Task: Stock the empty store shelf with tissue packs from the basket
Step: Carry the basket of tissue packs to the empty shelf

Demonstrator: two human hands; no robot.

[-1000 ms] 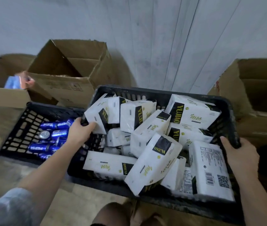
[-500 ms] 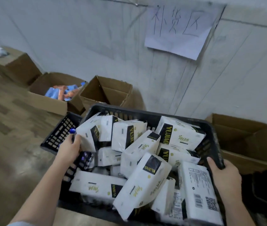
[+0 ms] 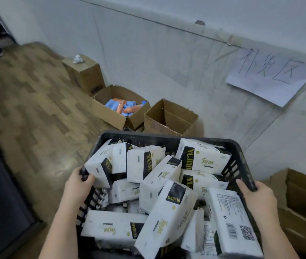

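A black plastic basket (image 3: pixel 148 136) is held up in front of me, piled with several white tissue packs (image 3: pixel 167 208) with black and yellow labels. My left hand (image 3: pixel 77 186) grips the basket's left rim, fingers curled over the edge beside a pack. My right hand (image 3: pixel 256 199) grips the right rim, thumb over the top edge. No store shelf is in view.
Along the white wall stand cardboard boxes: a closed one (image 3: pixel 85 71), an open one with blue and orange packs (image 3: pixel 118 109), an empty open one (image 3: pixel 169 118), and another at right (image 3: pixel 301 202). A handwritten paper sign (image 3: pixel 271 77) hangs on the wall. A dark unit (image 3: pixel 1 202) stands at left.
The basket has been lifted off the crate of cans and carried up and leftward; my view turned left, so the boxes and wall sign shifted right. Both hands keep their grip.
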